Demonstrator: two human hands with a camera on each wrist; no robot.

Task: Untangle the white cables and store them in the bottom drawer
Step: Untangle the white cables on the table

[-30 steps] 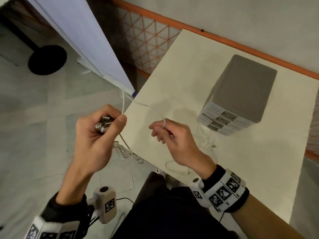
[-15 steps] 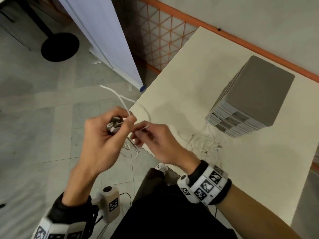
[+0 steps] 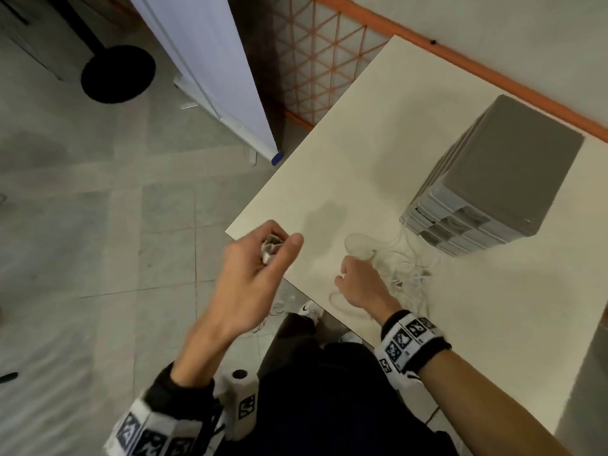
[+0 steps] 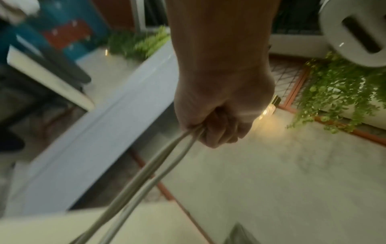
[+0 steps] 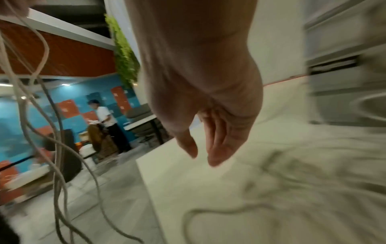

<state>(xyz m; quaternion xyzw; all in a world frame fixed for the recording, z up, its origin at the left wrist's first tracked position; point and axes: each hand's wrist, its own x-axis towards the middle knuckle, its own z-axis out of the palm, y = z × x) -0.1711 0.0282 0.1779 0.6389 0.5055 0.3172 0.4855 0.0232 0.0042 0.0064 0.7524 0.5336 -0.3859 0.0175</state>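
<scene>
At the bench corner, left hand: the left hand (image 3: pixel 260 278) is closed round a bundle of cable plugs (image 3: pixel 271 250), held off the bench edge over the floor; the left wrist view shows two white strands (image 4: pixel 146 173) running down out of the fist.
Right hand: the right hand (image 3: pixel 360 284) is low over the bench (image 3: pixel 345 159) beside the cable heap; the right wrist view shows fingers (image 5: pixel 219 140) fairly straight and thumb apart with nothing between them, so it looks open and empty.
White cables: the tangle (image 3: pixel 404 268) lies loose on the bench between the right hand and the drawer unit, with one loop (image 3: pixel 358 245) just ahead of the hand and more strands hanging off the bench edge toward the floor.
Drawer unit: the grey drawer unit (image 3: pixel 493 179) stands farther back; strands reach up to its lower front. All drawers look closed, though blur makes this uncertain.
Stage, judged: untangling is under way; nothing is stored.
Risk: pulling the held ends hard could tighten knots in the heap instead of freeing them.
Risk: strands near the unit's base may snag and drag it.
Risk: hanging lengths could pull the heap off the edge.
</scene>
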